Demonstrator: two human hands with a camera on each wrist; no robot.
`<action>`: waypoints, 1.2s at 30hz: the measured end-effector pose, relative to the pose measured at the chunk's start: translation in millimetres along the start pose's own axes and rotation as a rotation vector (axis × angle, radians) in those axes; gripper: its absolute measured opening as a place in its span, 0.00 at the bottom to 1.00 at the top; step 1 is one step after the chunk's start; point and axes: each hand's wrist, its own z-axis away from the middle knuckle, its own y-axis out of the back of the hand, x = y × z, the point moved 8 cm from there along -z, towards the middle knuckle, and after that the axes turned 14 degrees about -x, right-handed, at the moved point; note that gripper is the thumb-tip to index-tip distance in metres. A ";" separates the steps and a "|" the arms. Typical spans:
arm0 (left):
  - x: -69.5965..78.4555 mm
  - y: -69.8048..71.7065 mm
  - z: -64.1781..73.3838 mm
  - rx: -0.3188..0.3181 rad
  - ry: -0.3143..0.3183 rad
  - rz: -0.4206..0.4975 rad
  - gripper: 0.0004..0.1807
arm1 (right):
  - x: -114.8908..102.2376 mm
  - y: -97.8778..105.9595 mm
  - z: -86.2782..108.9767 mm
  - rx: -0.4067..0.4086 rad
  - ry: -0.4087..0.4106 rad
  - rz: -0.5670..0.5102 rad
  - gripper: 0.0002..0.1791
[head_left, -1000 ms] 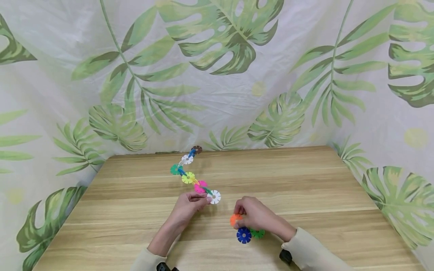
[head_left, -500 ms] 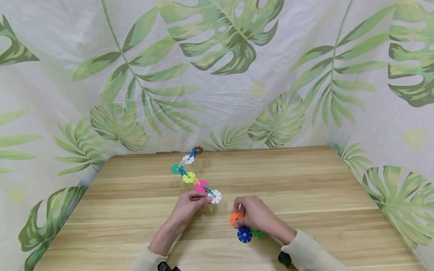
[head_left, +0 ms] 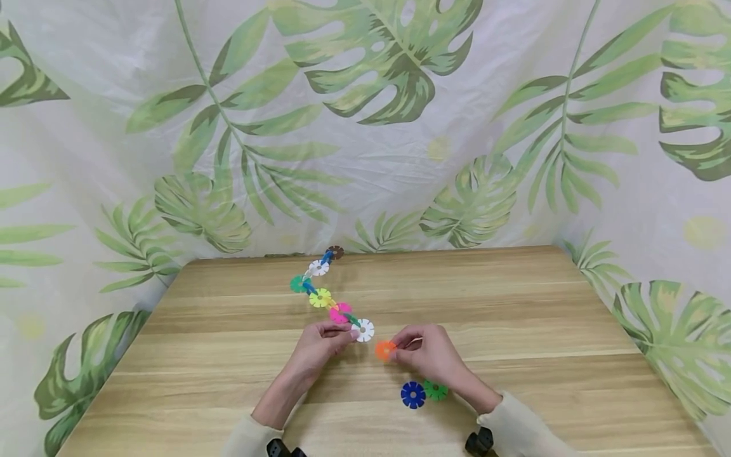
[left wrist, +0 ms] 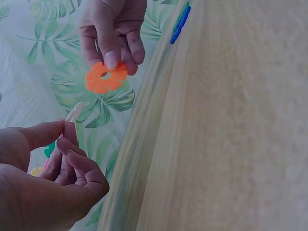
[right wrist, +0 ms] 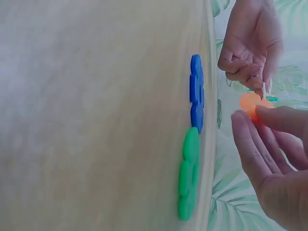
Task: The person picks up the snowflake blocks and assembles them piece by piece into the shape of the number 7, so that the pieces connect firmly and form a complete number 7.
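Note:
My left hand pinches the white notched disc at the near end of a chain of linked plastic discs. From there the chain zigzags back through a pink disc, a yellow disc, a teal disc and another white one to a brown disc at its far end. Between thumb and fingers, my right hand holds an orange notched disc by its edge. In the head view a small gap separates the orange disc from the white one.
A dark blue disc and a green disc lie side by side on the wooden table, below the right hand. Behind the table hangs a leaf-patterned cloth.
The right hand has lifted the orange disc away from the blue and green discs and brought it up and left, closer to the white disc. The left hand stays nearly still.

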 end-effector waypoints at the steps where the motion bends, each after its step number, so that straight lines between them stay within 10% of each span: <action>1: 0.4 -0.1 -0.1 0.000 -0.001 -0.001 0.14 | 0.1 1.0 -0.1 0.019 -0.005 -0.004 0.05; 36: 3.4 -6.5 0.2 -0.044 -0.023 -0.011 0.07 | -38.5 -12.2 -6.8 0.157 0.111 0.172 0.02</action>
